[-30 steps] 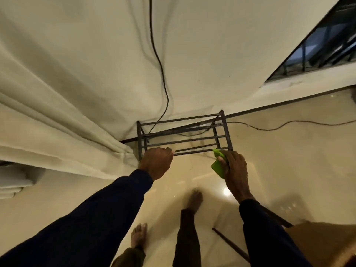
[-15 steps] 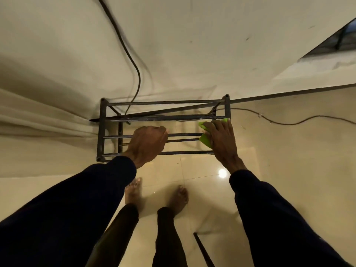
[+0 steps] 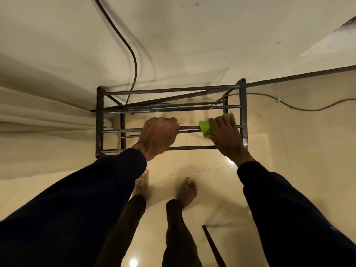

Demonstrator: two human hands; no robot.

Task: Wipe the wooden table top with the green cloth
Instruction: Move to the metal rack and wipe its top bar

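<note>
A dark metal frame rack [image 3: 99, 120] of thin bars stands on the tiled floor against the wall; it carries no wooden top in this view. My left hand [image 3: 158, 136] is curled around a middle crossbar of the rack. My right hand [image 3: 227, 135] presses a bright green cloth [image 3: 205, 128] against a bar near the rack's right end, fingers spread over the cloth. Only the cloth's left part shows beside my fingers.
A black cable [image 3: 133, 54] hangs down the wall behind the rack and another cable [image 3: 300, 108] trails along the floor to the right. Cream curtains [image 3: 38, 116] hang at left. My bare feet [image 3: 187, 189] stand on glossy tiles. A dark rod [image 3: 213, 245] lies at the lower right.
The view has tilted down and closer, so the rack looks larger. My right hand with the cloth has shifted from the rack's front right corner onto a middle bar. My left hand keeps its grip.
</note>
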